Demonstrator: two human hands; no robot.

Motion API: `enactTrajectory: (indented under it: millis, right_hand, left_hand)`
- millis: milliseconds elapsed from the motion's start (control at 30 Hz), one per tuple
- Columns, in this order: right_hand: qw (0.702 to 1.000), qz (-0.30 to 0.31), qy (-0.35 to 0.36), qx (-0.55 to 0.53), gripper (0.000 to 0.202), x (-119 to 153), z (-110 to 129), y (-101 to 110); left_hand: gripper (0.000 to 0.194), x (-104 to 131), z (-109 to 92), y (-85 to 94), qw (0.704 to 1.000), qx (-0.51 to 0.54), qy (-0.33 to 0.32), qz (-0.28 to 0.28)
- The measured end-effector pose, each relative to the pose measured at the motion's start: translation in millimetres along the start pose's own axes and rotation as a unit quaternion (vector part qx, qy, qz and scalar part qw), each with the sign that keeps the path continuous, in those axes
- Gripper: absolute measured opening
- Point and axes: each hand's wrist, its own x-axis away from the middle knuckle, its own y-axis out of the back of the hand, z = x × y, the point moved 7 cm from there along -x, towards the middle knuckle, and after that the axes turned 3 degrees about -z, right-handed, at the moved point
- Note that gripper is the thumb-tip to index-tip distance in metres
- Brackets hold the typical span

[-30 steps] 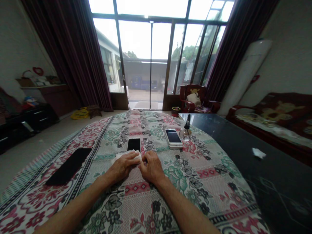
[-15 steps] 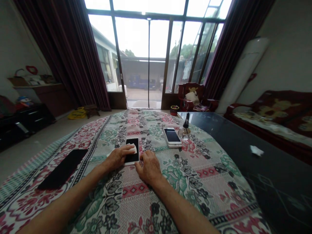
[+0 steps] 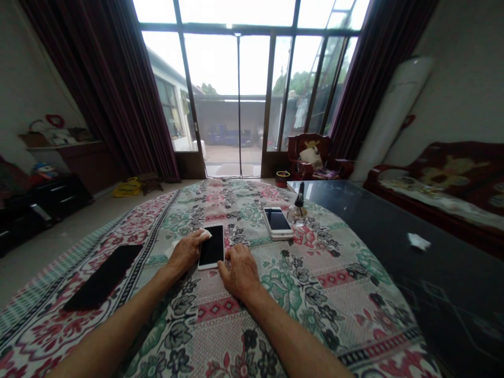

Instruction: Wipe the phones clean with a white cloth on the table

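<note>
A white-framed smartphone (image 3: 212,250) with a dark screen lies flat on the flowered tablecloth (image 3: 220,336). My left hand (image 3: 185,254) is closed on a white tissue (image 3: 205,234), pressed to the phone's upper left edge. Curled at the phone's lower right side is my right hand (image 3: 242,269), its thumb against the corner and its fingers along the edge, gripping it in place. Right of the phone sits a short stack of white smartphones (image 3: 277,222). Behind that stack stands a clear bottle with a black top (image 3: 300,211).
A flat black item (image 3: 104,277) lies on the cloth at left. On the right, a dark glossy table (image 3: 370,231) adjoins the cloth, with a crumpled white tissue (image 3: 419,242) on it. Beyond are a wooden armchair (image 3: 309,149), a sofa (image 3: 464,173) and glass doors (image 3: 220,126).
My left hand has slid the tissue left, from the middle of the phone's screen to its upper left edge, uncovering more screen. My right hand stays at the phone's corner.
</note>
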Motion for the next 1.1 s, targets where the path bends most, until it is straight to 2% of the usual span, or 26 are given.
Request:
enactTrajectory:
  millis: [100, 233, 333, 433, 600, 700, 900, 1100]
  right_hand:
    - [1.000, 0.000, 0.000, 0.001, 0.013, 0.2, 0.7, 0.7]
    - [1.000, -0.001, -0.001, 0.002, 0.013, 1.4, 0.9, 0.5]
    - [1.000, 0.001, 0.000, 0.002, 0.013, 1.7, 0.8, -0.4]
    - [1.000, 0.001, 0.001, 0.003, 0.013, 1.3, 0.8, -0.3]
    - [1.000, 0.004, 0.003, 0.007, 0.013, 0.8, 1.8, 0.2]
    - [1.000, 0.005, 0.001, 0.010, 0.014, 0.7, 1.6, -0.3]
    - [1.000, 0.002, -0.001, 0.012, 0.014, 1.3, 0.9, -0.2]
    - [1.000, 0.006, -0.001, 0.010, 0.015, 1.3, 0.7, 0.2]
  left_hand:
    - [0.042, 23.8, -11.7, 8.1, 0.999, 0.005, -0.039, 0.023]
    - [0.038, 54.5, -24.9, 17.2, 0.997, -0.014, -0.069, 0.024]
    - [0.034, 62.0, -28.9, 19.1, 0.996, -0.021, -0.085, 0.011]
    - [0.033, 49.9, -20.6, 15.8, 0.996, -0.031, -0.079, -0.006]
    - [0.034, 3.5, -0.7, 6.4, 0.997, -0.057, -0.042, 0.006]
    - [0.035, -23.9, 1.5, 1.7, 0.994, -0.098, -0.007, 0.043]
    - [0.036, -55.3, -21.4, -9.5, 0.982, -0.176, 0.011, 0.074]
    - [0.034, -58.0, -43.9, -25.1, 0.983, -0.159, -0.032, 0.087]
